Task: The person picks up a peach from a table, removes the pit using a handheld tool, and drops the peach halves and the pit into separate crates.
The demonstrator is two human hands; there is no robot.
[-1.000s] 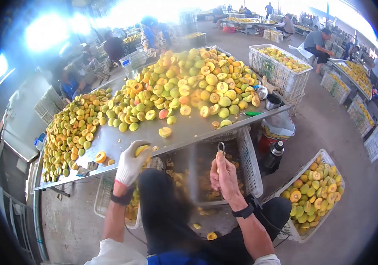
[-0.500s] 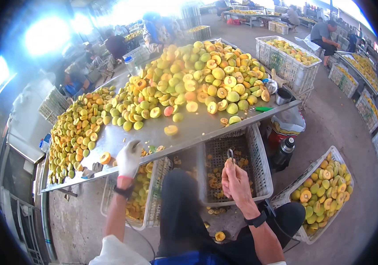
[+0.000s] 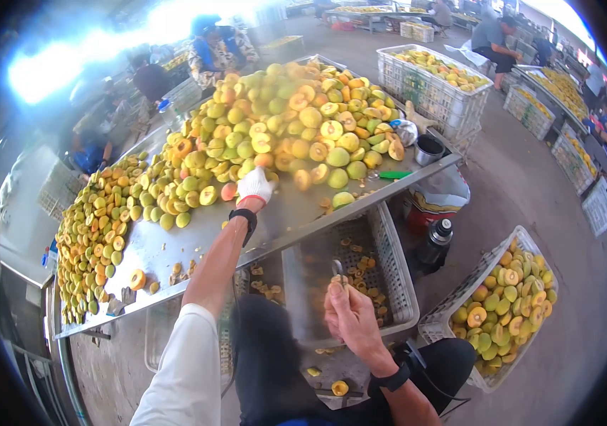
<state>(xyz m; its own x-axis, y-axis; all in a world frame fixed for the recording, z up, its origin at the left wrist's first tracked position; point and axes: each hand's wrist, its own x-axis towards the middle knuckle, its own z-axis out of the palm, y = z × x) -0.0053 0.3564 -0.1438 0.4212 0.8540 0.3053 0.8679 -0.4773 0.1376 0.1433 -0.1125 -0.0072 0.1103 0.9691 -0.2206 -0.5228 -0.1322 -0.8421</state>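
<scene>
My left hand point(image 3: 255, 186), in a white glove, reaches to the near edge of the heap of halved yellow-green fruit point(image 3: 247, 135) on the metal table point(image 3: 261, 220). Its fingers are hidden among the fruit, and a reddish fruit point(image 3: 229, 192) lies just left of it. Bare and closed, my right hand point(image 3: 354, 316) grips a small pitting tool with a metal loop point(image 3: 337, 268) sticking up past the thumb. Behind that hand, below the table edge, stands a plastic crate point(image 3: 406, 298) with scooped-out bits in the bottom.
A tilted crate of fruit halves point(image 3: 506, 305) is at my right, near a black thermos point(image 3: 435, 241). A green-handled knife point(image 3: 394, 175) and dark metal cup point(image 3: 429, 149) sit on the table's right end. Another person point(image 3: 218, 53) is behind the heap.
My left hand has moved from the table's front edge forward and right to the fruit heap. My right hand still holds the tool over the crate. The view has shifted slightly.
</scene>
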